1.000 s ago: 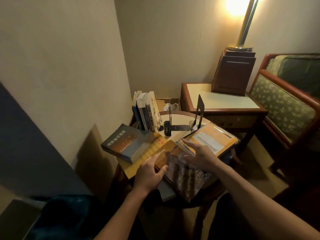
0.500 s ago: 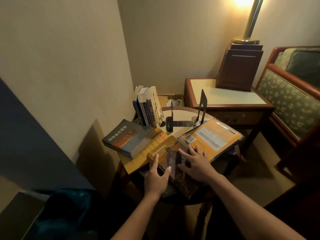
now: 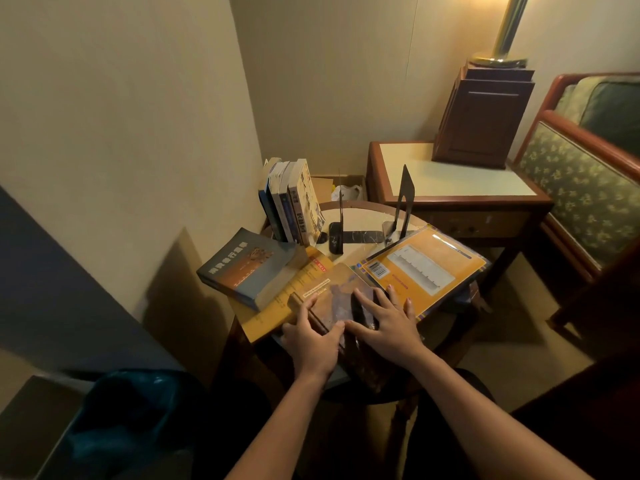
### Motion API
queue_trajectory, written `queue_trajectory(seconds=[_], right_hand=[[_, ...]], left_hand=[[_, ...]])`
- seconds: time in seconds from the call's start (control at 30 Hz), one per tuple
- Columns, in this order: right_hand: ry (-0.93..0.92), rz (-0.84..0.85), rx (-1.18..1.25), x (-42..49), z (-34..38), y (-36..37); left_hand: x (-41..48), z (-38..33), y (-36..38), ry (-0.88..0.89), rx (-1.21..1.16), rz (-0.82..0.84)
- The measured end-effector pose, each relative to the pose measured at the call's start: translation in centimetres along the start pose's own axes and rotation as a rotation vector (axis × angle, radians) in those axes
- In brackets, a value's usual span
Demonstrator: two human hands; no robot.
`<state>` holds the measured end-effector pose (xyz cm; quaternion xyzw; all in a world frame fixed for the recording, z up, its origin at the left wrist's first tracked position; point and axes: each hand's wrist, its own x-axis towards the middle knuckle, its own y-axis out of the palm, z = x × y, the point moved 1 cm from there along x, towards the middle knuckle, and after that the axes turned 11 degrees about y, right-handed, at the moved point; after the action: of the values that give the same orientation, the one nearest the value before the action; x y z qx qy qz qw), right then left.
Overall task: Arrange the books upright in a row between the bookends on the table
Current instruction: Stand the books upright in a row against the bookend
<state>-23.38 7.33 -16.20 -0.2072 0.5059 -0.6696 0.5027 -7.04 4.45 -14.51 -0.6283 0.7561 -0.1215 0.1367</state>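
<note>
Several books [image 3: 294, 202] stand upright at the back left of the round table [image 3: 363, 204], leaning on the wall. To their right stand two black bookends [image 3: 341, 220] [image 3: 403, 206] with an empty gap between them. Lying flat are a thick blue-and-orange book [image 3: 249, 268], a yellow book [image 3: 294, 289] under it, an orange book with a barcode [image 3: 422, 268], and a brown book [image 3: 332, 299] at the front. My left hand [image 3: 311, 336] grips the brown book's left edge, thumb on the cover. My right hand [image 3: 384, 323] presses flat on that cover, fingers spread.
A wooden side table [image 3: 450, 178] with a lamp on a dark wooden box [image 3: 485, 116] stands behind on the right. An upholstered armchair [image 3: 588, 174] is at the far right. A dark bin [image 3: 131, 410] sits low on the left, by the wall.
My right hand has slid from the orange book's edge onto the brown book's cover. My left hand has closed in on the brown book's left edge.
</note>
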Motion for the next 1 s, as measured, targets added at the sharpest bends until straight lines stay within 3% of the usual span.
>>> queue_trajectory(seconds=[0.1, 0.43, 0.83, 1.0], right_hand=[[-0.003, 0.027, 0.072, 0.3, -0.2, -0.3], [-0.024, -0.018, 0.111, -0.2, 0.2, -1.2], [-0.217, -0.353, 0.464, -2.2, 4.7, -3.3], [-0.237, -0.302, 0.608, -2.6, 5.7, -3.1]], left_hand=[[0.8, -0.2, 0.0, 0.034, -0.081, -0.014], [3.7, -0.2, -2.1, 0.233, 0.001, 0.094], [1.4, -4.5, -6.0, 0.83, 0.254, -0.134], [0.4, -3.5, -5.6, 0.762, 0.16, -0.153]])
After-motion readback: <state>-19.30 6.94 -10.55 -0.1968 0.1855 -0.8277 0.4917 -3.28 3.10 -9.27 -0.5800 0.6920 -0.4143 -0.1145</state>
